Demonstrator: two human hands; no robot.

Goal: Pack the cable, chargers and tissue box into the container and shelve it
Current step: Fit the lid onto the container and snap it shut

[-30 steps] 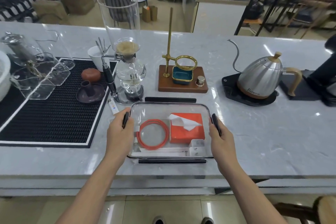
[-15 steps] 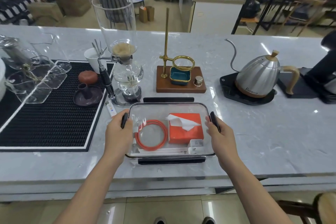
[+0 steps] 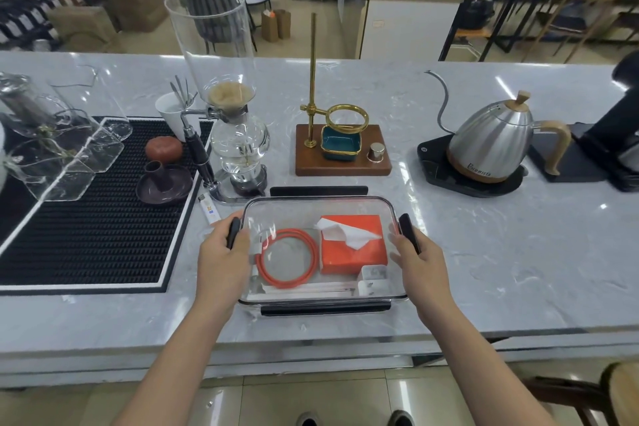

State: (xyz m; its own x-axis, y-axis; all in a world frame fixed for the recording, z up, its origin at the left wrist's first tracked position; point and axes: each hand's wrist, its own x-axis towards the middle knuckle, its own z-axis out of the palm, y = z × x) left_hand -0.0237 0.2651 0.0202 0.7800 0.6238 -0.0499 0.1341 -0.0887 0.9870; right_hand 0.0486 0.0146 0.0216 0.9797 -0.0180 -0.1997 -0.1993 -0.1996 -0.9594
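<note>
Both hands hold the clear container (image 3: 320, 207) by its short ends: the left hand (image 3: 221, 259) curls its grip round the left black clasp, the right hand (image 3: 420, 261) round the right one. Inside lie the orange cable (image 3: 288, 258), tissue box (image 3: 352, 244) and white chargers (image 3: 371, 278), under a lid, it seems. Packing looks done; lifting and shelving remain. No shelf shows nearby. On the desk (image 3: 484, 252), the siphon brewer (image 3: 238, 149) and wooden stand (image 3: 342, 154) crowd the far side, so lift straight up.
</note>
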